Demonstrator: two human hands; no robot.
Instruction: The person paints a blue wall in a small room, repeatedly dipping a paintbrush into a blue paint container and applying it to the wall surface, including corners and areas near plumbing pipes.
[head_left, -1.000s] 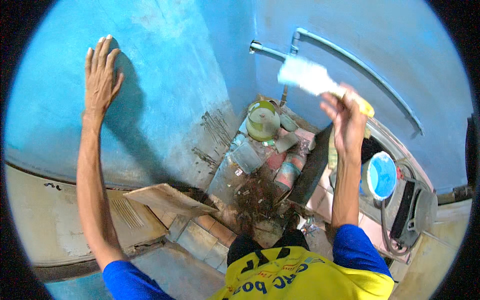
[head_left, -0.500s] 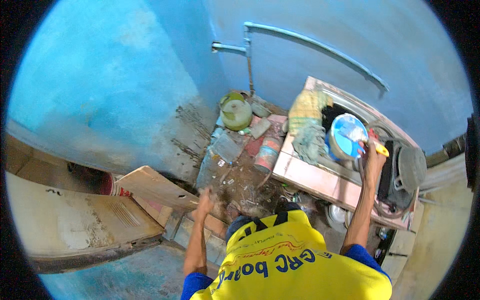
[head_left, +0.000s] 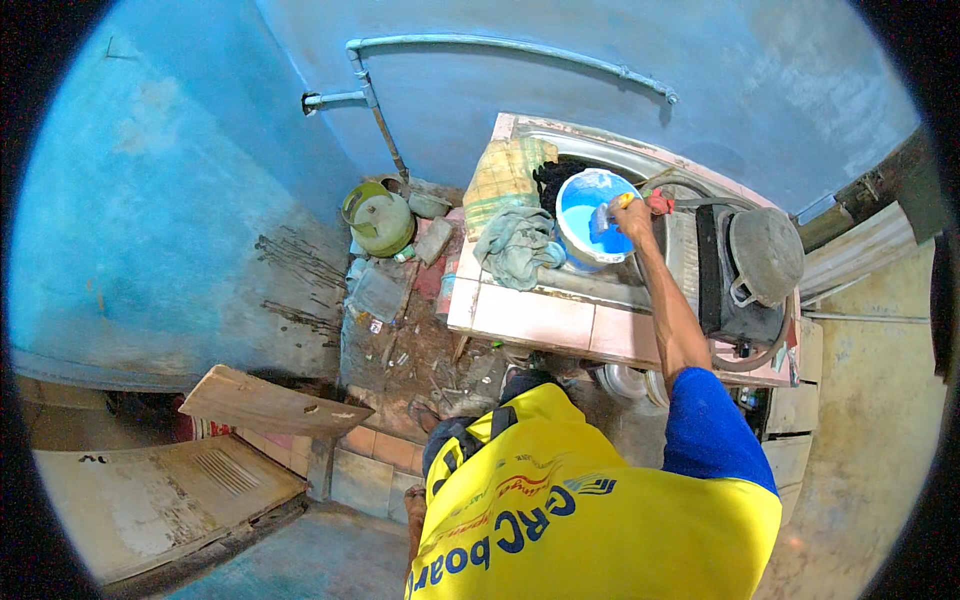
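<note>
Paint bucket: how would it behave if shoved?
The bucket may feel slick: pale paint smears its rim. It could slosh, being open with blue inside, though paint depth is unclear. Probably slightly flexible; its wall looks plastic.

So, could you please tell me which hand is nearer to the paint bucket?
Right: the right hand holds the brush over the paint bucket, while the left hand is low beside the yellow shirt, well away.

On my left I see a patchy bright-blue plaster wall [head_left: 180, 220], greyed and dark-streaked low down. Ahead of me, a duller blue wall [head_left: 560, 90] carries a bent light-blue pipe [head_left: 500, 42] above a pink-tiled tabletop [head_left: 535, 315]. A stained yellowish wall [head_left: 870, 420] stands right; littered brown floor [head_left: 405, 350] lies below.
</note>
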